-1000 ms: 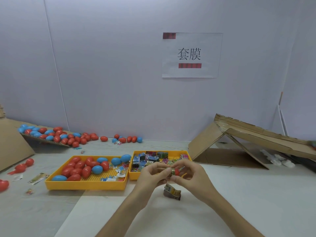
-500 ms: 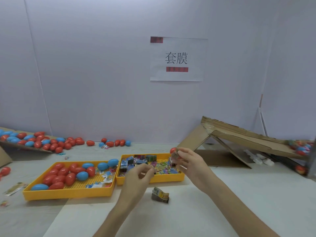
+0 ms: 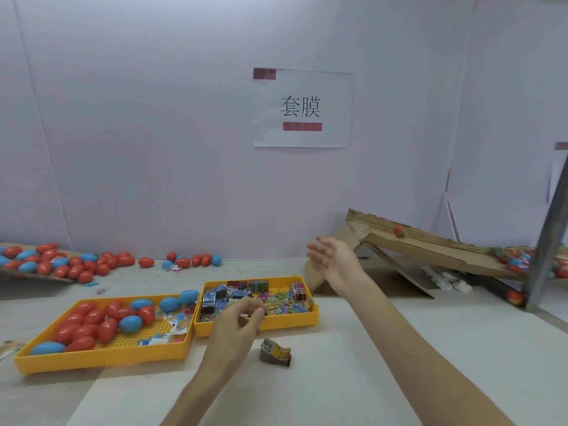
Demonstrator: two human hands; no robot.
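The right hand is reaching out at one o'clock from the sleeve tray, wrist cocked, palm turning left, fingers spread and straight: its grip is open and holding nothing. The left hand is hovering over the near rim of the yellow sleeve tray, fingers curling in toward the thumb. Whether that grip is pinching anything is impossible to tell.

Half a second ago the right hand was pinching the small red egg above the tray's far right corner. Now the egg is lying free on the upper part of the cardboard ramp, at two o'clock from the empty hand and well apart from it. The left hand, which was sharing the egg a second ago, is now sitting farther forward over the sleeves.

A crumpled printed sleeve is lying on the pale table, just at five o'clock of the left hand. At nine o'clock of it a second yellow tray is carrying red and blue eggs. More loose eggs are spreading along the table's back edge at ten o'clock, and wrapped eggs are piling at the ramp's foot beside a grey metal post. A paper sign is hanging on the plain white wall at twelve o'clock.
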